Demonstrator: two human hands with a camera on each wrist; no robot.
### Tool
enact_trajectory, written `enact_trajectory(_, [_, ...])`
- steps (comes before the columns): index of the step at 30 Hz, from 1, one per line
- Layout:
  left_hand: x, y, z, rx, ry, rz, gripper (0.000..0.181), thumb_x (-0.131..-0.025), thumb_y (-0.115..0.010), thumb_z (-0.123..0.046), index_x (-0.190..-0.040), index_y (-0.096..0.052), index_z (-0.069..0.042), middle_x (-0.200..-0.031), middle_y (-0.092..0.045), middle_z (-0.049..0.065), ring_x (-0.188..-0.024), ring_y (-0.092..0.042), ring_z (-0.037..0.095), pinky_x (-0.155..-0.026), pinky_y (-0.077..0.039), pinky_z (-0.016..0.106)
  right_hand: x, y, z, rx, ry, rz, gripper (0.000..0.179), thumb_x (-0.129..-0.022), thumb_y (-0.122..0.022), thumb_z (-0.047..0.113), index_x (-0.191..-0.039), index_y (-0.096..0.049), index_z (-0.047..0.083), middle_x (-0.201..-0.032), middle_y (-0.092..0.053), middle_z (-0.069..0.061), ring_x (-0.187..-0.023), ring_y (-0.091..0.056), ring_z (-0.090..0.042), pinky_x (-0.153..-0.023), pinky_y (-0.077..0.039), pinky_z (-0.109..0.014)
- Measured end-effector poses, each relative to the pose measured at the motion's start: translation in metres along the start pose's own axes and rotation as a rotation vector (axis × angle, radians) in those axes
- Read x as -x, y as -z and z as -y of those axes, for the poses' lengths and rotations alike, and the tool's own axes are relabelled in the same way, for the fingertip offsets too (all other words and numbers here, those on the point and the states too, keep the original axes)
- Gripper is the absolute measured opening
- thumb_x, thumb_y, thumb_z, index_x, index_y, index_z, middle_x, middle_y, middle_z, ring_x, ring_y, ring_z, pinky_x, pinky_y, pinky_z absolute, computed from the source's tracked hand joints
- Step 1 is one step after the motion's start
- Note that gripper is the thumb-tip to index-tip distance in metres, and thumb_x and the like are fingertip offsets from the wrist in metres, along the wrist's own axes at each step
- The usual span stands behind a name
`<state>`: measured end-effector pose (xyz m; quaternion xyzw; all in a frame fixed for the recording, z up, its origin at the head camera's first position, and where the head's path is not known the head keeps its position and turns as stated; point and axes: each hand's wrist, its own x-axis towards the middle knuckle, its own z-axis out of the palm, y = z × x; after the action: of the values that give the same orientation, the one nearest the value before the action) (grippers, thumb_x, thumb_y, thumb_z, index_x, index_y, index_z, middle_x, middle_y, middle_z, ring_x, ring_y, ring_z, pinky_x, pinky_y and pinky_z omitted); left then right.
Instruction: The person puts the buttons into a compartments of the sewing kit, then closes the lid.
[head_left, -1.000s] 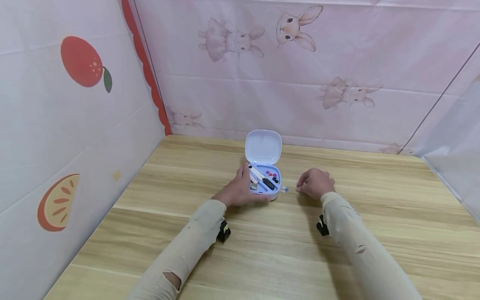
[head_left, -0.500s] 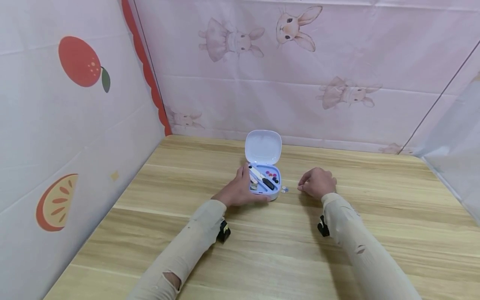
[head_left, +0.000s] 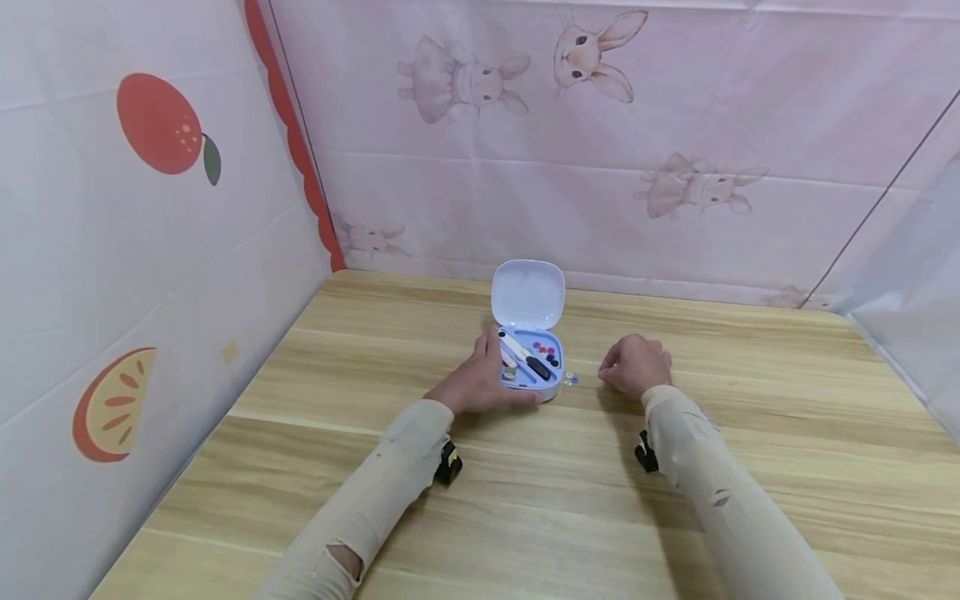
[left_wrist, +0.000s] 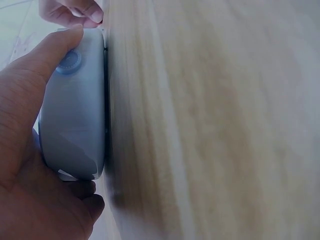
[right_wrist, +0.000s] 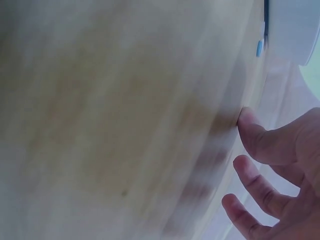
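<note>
My left hand [head_left: 476,379] grips the near left side of an open sewing kit box [head_left: 551,393], its thumb along the front and its fingers round the left side. Inside lie a white tool with a black end [head_left: 537,367], several red, pink and dark buttons [head_left: 544,350], and a small round item [head_left: 509,372]. A few pale and blue buttons [head_left: 572,379] sit on the table just right of the box. Further right, my right hand [head_left: 636,365] has its thumb and index fingertips together at the tabletop; whether something tiny is between them is hidden.
The box's pale lid [head_left: 528,293] stands raised at its back. Wooden table [head_left: 525,517] stretches around both hands. A pink rabbit-print cloth [head_left: 480,192] hangs behind the table, and a white fruit-print cloth [head_left: 187,283] borders the left side.
My right hand has shifted slightly right along the table, away from the loose buttons. The left hand and the box stay in place.
</note>
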<state>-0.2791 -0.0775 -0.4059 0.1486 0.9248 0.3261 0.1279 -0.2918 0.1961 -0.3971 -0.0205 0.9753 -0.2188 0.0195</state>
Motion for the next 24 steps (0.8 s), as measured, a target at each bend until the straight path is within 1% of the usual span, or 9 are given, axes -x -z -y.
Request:
enact_trajectory(4, [0.0008,0.0003,-0.0008,0.002,-0.001,0.000,0.138,-0.073,-0.081,-0.066,-0.162,0.011,-0.013,-0.164,-0.010,0.014,-0.134,-0.041,0.032,-0.113,-0.037,0.048,-0.0001,0.0004,0.0007,0.004,0.009,0.009,0.006,-0.085,-0.076,0.009,-0.080,-0.078,0.010,-0.097,-0.072,-0.011,-0.092,-0.052,-0.037,-0.088,-0.038,-0.056])
enact_trajectory(12, [0.0012,0.0013,-0.0010,-0.003,-0.011,-0.003,0.138,-0.074,-0.081,-0.065,-0.162,0.011,-0.011,-0.164,-0.010,0.015,-0.136,-0.038,0.031,-0.114,-0.035,0.046,-0.0004,-0.0005,0.0004,0.011,0.029,0.014,0.008,-0.084,-0.072,0.006,-0.080,-0.078,0.008,-0.102,-0.071,-0.013,-0.094,-0.052,-0.037,-0.092,-0.037,-0.056])
enact_trajectory(18, [0.0004,0.0006,-0.0002,-0.004,-0.012,-0.001,0.138,-0.073,-0.081,-0.066,-0.162,0.010,-0.012,-0.164,-0.010,0.014,-0.135,-0.040,0.031,-0.114,-0.036,0.047,0.0001,-0.0011,0.0000,0.022,0.030,0.026,0.009,-0.088,-0.070,0.007,-0.083,-0.078,0.007,-0.107,-0.066,-0.017,-0.103,-0.051,-0.042,-0.096,-0.036,-0.059])
enact_trajectory(24, [0.0015,0.0002,-0.0008,0.000,-0.006,0.003,0.138,-0.073,-0.081,-0.066,-0.162,0.010,-0.013,-0.165,-0.009,0.014,-0.137,-0.040,0.031,-0.113,-0.037,0.047,0.0012,-0.0024,0.0015,0.022,0.037,0.035,0.013,-0.091,-0.067,0.010,-0.083,-0.076,0.007,-0.109,-0.062,-0.018,-0.106,-0.049,-0.043,-0.098,-0.034,-0.060])
